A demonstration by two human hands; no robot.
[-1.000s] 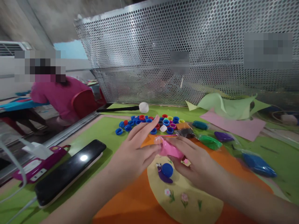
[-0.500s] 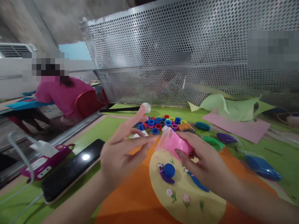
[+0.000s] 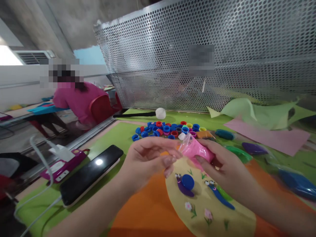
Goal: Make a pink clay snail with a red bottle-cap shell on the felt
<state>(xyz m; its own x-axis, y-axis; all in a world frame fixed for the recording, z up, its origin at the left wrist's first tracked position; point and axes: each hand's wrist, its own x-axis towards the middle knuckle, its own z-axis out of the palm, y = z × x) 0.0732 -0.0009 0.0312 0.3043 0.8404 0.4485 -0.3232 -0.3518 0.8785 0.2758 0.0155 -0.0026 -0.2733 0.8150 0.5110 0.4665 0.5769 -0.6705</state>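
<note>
A clear plastic bag of pink modelling clay (image 3: 197, 149) is gripped by my right hand (image 3: 221, 161), thumb in front and fingers behind. My left hand (image 3: 153, 156) is at the bag's loose open end, its fingers curved and apart; whether a fingertip touches the plastic I cannot tell. Below them lies a cream paper shape (image 3: 182, 210) on orange paper (image 3: 138, 210). On it sit a purple clay snail (image 3: 184, 189) with a blue cap as shell, a blue clay body (image 3: 221, 196) with eyes, and small clay flowers (image 3: 208, 214). My right hand partly covers the cream shape.
Coloured bottle caps (image 3: 166, 128) cluster behind my hands. Bagged clay in green (image 3: 238, 153), purple (image 3: 254, 148) and blue (image 3: 297, 182) lies to the right. A phone (image 3: 91, 174) and purple power strip (image 3: 61, 164) lie left. A perforated metal panel (image 3: 168, 72) stands behind; a person (image 3: 76, 98) sits beyond.
The raised index finger of my left hand has come down and its fingers have curved toward the bag's end. My right hand still holds the bag. The view has shifted slightly left.
</note>
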